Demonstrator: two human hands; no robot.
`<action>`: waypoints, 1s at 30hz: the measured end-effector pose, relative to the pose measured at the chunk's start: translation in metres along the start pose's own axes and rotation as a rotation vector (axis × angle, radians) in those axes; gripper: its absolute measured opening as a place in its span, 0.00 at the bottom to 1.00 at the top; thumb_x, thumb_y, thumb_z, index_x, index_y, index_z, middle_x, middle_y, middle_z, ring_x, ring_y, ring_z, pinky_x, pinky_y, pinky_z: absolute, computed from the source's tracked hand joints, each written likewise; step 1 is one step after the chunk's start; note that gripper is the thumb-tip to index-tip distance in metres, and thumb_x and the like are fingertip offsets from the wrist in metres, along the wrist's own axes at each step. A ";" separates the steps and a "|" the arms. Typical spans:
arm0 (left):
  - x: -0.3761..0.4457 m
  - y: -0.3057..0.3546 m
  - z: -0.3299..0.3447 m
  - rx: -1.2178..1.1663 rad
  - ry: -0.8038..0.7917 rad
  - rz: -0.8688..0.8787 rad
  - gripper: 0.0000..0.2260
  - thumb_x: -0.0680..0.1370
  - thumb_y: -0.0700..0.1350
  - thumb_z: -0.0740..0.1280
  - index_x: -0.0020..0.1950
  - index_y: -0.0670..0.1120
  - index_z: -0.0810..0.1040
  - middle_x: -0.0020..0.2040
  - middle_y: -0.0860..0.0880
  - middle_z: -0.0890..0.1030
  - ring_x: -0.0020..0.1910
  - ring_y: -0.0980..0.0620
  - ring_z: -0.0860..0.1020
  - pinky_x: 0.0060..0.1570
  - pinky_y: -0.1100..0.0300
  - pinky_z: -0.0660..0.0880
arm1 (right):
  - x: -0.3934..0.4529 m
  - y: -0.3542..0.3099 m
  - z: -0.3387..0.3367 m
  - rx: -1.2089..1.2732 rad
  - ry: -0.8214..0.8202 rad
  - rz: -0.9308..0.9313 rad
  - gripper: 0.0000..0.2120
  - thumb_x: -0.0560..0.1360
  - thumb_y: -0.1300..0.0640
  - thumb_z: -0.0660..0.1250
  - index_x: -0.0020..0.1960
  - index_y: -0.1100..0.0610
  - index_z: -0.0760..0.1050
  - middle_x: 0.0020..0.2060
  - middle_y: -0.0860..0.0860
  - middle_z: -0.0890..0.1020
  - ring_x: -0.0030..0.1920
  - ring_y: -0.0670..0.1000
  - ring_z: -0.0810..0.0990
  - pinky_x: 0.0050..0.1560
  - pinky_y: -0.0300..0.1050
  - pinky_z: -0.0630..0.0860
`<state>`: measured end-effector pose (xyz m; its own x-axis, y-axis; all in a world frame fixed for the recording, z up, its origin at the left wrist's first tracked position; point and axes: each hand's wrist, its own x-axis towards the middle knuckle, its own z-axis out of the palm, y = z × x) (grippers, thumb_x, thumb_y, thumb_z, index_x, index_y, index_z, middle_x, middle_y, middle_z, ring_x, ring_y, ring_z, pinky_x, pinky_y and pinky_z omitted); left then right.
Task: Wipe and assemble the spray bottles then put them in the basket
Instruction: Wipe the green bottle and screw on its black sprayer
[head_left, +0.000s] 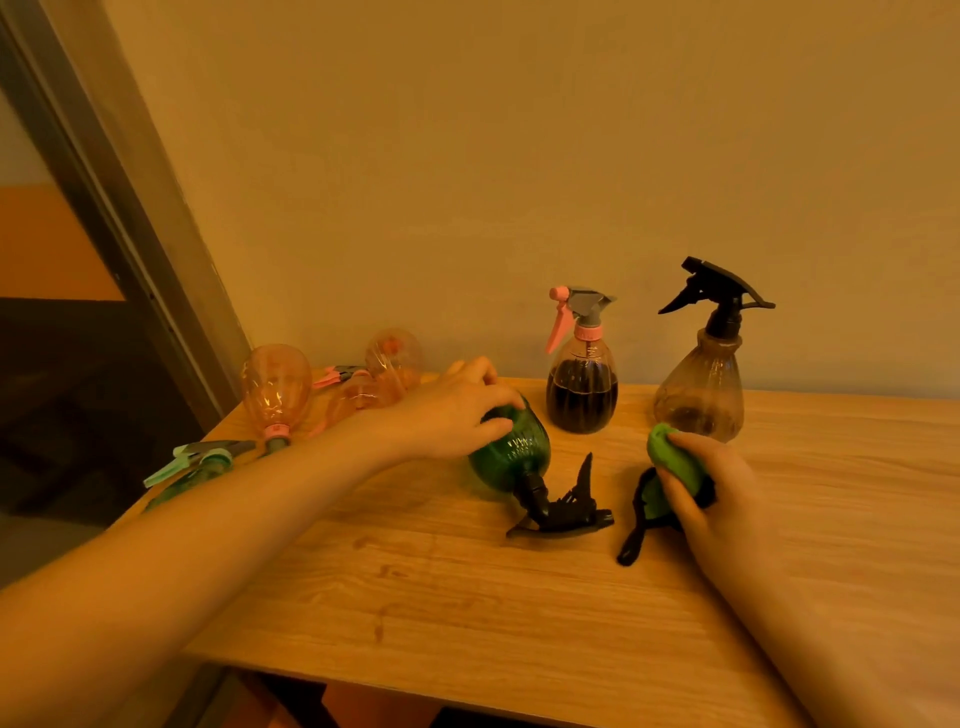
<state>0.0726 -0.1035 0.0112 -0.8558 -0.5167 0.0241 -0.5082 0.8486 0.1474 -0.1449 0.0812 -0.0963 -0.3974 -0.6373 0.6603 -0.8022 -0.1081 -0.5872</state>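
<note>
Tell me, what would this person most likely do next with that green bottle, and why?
Probably bring the green cloth in the right hand over to the green bottle and wipe it. The left hand already grips that bottle, which lies tilted on the table with its black sprayer fitted, and the cloth is bunched beside it, not touching it yet.

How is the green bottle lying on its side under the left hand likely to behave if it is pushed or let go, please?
The green bottle has a round belly, so it would probably roll if released. Its black sprayer touches the table and may check that. It looks empty, so likely light, and the left hand grips it from above.
</note>
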 end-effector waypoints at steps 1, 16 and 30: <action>0.000 0.001 0.002 0.009 0.004 -0.010 0.16 0.80 0.55 0.60 0.67 0.56 0.71 0.62 0.48 0.66 0.64 0.49 0.64 0.63 0.48 0.68 | 0.000 0.000 0.000 0.005 0.000 -0.004 0.17 0.72 0.59 0.69 0.60 0.58 0.75 0.54 0.51 0.78 0.55 0.51 0.77 0.54 0.53 0.76; 0.014 0.010 0.011 -0.298 -0.029 -0.284 0.28 0.72 0.56 0.70 0.69 0.49 0.66 0.66 0.47 0.70 0.60 0.50 0.72 0.57 0.52 0.74 | 0.000 -0.001 -0.001 0.019 0.009 -0.017 0.17 0.71 0.61 0.70 0.60 0.56 0.75 0.55 0.48 0.78 0.56 0.49 0.76 0.57 0.44 0.71; 0.013 0.020 0.021 -0.332 -0.106 -0.086 0.26 0.72 0.53 0.72 0.66 0.65 0.65 0.67 0.51 0.64 0.67 0.47 0.63 0.68 0.39 0.60 | -0.001 -0.001 -0.001 0.040 0.034 -0.042 0.18 0.74 0.56 0.67 0.63 0.57 0.74 0.58 0.50 0.77 0.58 0.50 0.75 0.59 0.49 0.73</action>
<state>0.0496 -0.0912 -0.0066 -0.8256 -0.5550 -0.1022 -0.5343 0.7104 0.4580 -0.1443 0.0827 -0.0964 -0.3792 -0.6050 0.7001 -0.8002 -0.1655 -0.5765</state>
